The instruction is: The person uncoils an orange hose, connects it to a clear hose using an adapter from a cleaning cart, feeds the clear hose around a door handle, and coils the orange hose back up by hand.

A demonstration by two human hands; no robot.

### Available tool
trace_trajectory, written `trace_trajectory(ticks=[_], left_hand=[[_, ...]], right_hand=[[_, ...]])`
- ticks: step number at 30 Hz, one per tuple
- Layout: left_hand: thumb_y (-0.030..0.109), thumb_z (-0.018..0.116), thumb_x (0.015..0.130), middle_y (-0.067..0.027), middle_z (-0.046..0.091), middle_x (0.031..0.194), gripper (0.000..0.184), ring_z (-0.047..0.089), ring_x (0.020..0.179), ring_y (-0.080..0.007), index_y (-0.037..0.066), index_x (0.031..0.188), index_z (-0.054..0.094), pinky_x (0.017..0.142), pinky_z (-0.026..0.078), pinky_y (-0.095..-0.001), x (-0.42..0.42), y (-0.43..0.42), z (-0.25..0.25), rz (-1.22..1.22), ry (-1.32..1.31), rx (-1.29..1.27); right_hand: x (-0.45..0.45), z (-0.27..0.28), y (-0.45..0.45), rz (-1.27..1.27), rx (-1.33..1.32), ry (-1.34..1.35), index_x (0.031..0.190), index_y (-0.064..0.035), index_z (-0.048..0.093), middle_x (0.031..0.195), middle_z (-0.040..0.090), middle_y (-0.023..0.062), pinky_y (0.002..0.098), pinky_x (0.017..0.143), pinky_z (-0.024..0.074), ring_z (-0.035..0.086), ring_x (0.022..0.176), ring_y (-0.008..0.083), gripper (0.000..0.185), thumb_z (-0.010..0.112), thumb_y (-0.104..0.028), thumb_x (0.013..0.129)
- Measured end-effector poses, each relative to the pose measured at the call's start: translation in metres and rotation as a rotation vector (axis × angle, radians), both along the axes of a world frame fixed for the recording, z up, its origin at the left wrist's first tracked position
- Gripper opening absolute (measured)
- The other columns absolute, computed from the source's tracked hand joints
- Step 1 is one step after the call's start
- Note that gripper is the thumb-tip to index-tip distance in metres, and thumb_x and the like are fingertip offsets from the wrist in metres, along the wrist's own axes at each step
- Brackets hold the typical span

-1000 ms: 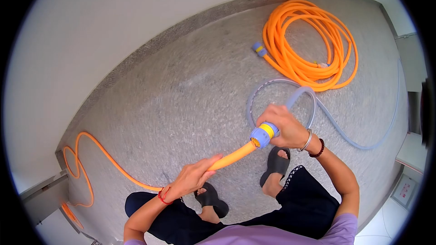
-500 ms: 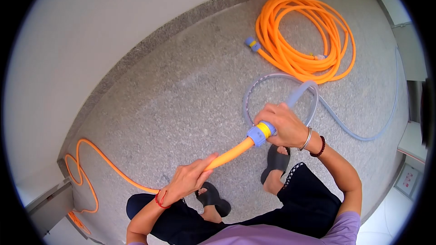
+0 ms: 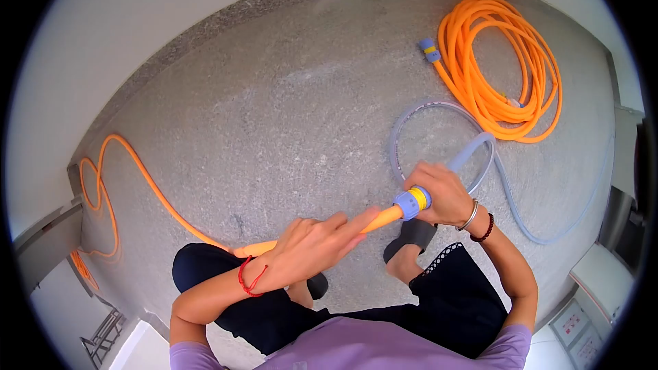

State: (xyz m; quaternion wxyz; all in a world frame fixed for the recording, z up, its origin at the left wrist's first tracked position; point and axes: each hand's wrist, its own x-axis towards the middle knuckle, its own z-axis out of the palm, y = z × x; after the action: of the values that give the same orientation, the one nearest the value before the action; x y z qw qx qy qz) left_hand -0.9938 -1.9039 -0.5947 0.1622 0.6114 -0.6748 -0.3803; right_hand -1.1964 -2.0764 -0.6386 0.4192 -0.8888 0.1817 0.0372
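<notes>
My right hand [image 3: 441, 194] is closed round the far end of a blue hose connector [image 3: 410, 204] with a yellow ring, where a translucent grey hose [image 3: 473, 150] comes out. From the connector's other side runs an orange hose [image 3: 384, 218]. My left hand [image 3: 317, 247] lies along this hose a short way from the connector, thumb side hidden, its fingers stretched along the hose and curled over it. The orange hose continues past my left wrist, over my knee, to the left. Behind my right hand the grey hose makes a loop on the floor.
A coiled orange hose [image 3: 460, 75] lies at the upper right, with its own blue and yellow connector [image 3: 430, 50]. A loose orange loop [image 3: 112, 144] lies by the left wall. My sandalled foot [image 3: 409, 247] stands just below the connector. A grey skirting [image 3: 205, 27] edges the floor.
My left hand has slid along the orange hose toward the connector, its fingers now more stretched. My right hand keeps its grip on the connector. The view has shifted, with the coil farther right.
</notes>
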Motion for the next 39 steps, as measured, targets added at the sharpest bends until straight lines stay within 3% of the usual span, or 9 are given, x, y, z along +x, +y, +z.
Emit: trace_trajectory(ticks=[7,9,12,14,18,20,39], left_hand=[[0.019,0.057,0.082,-0.0067,0.053,0.065,0.051,0.054,0.04,-0.0234,0.015,0.128,0.038,0.032,0.04,-0.0324,0.003,0.012,0.0,0.02,-0.063,0.024],[0.019,0.057,0.082,-0.0066,0.053,0.064,0.05,0.054,0.04,-0.0238,0.015,0.128,0.038,0.032,0.041,-0.0325,0.004,0.013,-0.003,0.016,-0.103,0.029],[0.021,0.058,0.081,-0.0063,0.054,0.062,0.049,0.054,0.04,-0.0244,0.014,0.126,0.04,0.032,0.041,-0.0334,0.006,0.018,-0.009,0.055,-0.021,-0.028],[0.022,0.063,0.078,-0.0017,0.05,0.058,0.048,0.048,0.037,-0.0195,0.018,0.123,0.048,0.033,0.037,-0.0295,0.004,0.022,-0.015,0.094,-0.02,-0.066],[0.022,0.063,0.079,-0.0015,0.051,0.057,0.046,0.049,0.038,-0.0193,0.017,0.122,0.049,0.033,0.038,-0.0294,0.007,0.021,-0.012,0.107,0.039,-0.059],[0.021,0.058,0.081,-0.0062,0.054,0.059,0.042,0.055,0.041,-0.0256,0.013,0.12,0.046,0.033,0.041,-0.0348,0.01,0.019,-0.008,0.067,0.077,-0.023],[0.017,0.056,0.08,-0.0044,0.053,0.055,0.038,0.054,0.038,-0.0225,0.01,0.117,0.049,0.031,0.039,-0.0338,0.001,0.019,-0.008,0.064,0.088,-0.119]], right_hand=[[0.016,-0.006,0.017,-0.033,0.047,-0.044,0.081,-0.0113,0.055,0.076,0.054,0.0056,0.0346,0.055,0.0441,0.057,0.066,0.0271,0.029,0.072,-0.015,0.057],[0.023,0.001,0.016,-0.004,-0.069,0.013,0.079,-0.011,0.056,0.074,0.054,0.0044,0.0339,0.05,0.0444,0.057,0.061,0.026,0.026,0.071,-0.015,0.057],[0.027,0.005,0.018,0.067,-0.042,-0.02,0.077,-0.0108,0.056,0.072,0.053,0.0037,0.0339,0.049,0.0442,0.057,0.058,0.0259,0.024,0.07,-0.016,0.058],[0.028,0.005,0.02,0.071,-0.031,0.025,0.077,-0.0105,0.056,0.072,0.054,0.0038,0.0338,0.049,0.0442,0.057,0.059,0.026,0.024,0.07,-0.017,0.058],[0.028,0.005,0.027,0.065,0.072,0.026,0.076,-0.0097,0.056,0.071,0.055,0.0046,0.0336,0.048,0.0439,0.057,0.06,0.0265,0.024,0.07,-0.017,0.058],[0.03,0.012,0.03,0.053,0.067,0.049,0.076,-0.0094,0.056,0.071,0.056,0.0047,0.0336,0.048,0.0438,0.057,0.06,0.0266,0.024,0.07,-0.018,0.058],[0.026,0.015,0.043,-0.044,0.114,0.039,0.072,-0.0088,0.056,0.068,0.057,0.005,0.0337,0.046,0.043,0.057,0.056,0.0267,0.023,0.07,-0.019,0.057]])
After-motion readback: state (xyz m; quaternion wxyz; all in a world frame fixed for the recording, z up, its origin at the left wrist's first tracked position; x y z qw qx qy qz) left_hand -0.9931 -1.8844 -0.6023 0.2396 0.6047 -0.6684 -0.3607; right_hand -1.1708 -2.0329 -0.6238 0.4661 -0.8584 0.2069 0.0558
